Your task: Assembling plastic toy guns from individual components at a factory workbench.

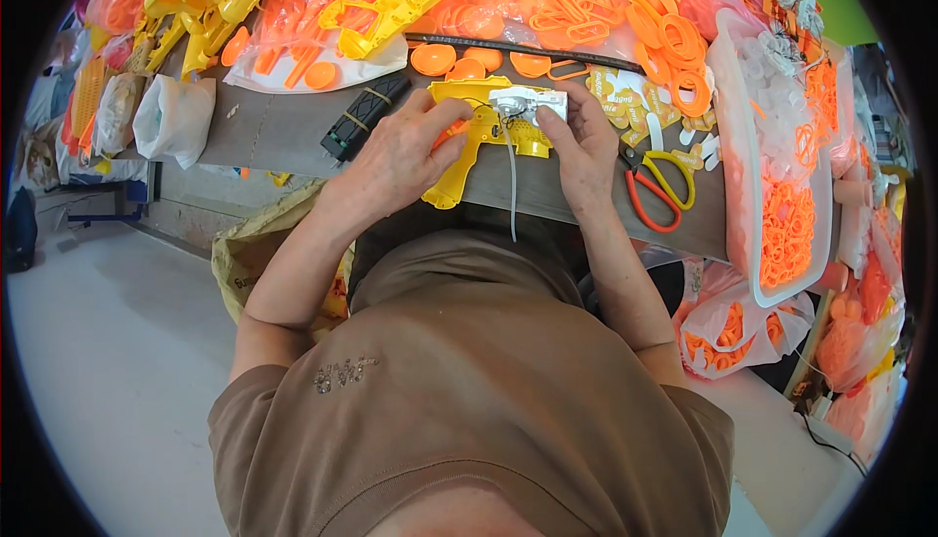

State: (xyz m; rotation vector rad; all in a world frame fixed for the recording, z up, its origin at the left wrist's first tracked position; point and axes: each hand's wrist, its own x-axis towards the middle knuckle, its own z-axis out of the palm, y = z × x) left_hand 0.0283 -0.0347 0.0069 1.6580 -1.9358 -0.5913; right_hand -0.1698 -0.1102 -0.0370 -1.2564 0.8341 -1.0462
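My right hand (583, 151) has thumb and fingers closed on a white mechanism (528, 103), its pale tube (513, 190) hanging down — the unit looks assembled, I judge, yet appears held over the yellow shell (451, 183) rather than seated in it. My left hand (403, 151), apart from the right, pinches a small orange part (452, 133) by that shell, which lies open on the bench (264, 127) — no matching half covers it, and what else is fitted inside I cannot tell.
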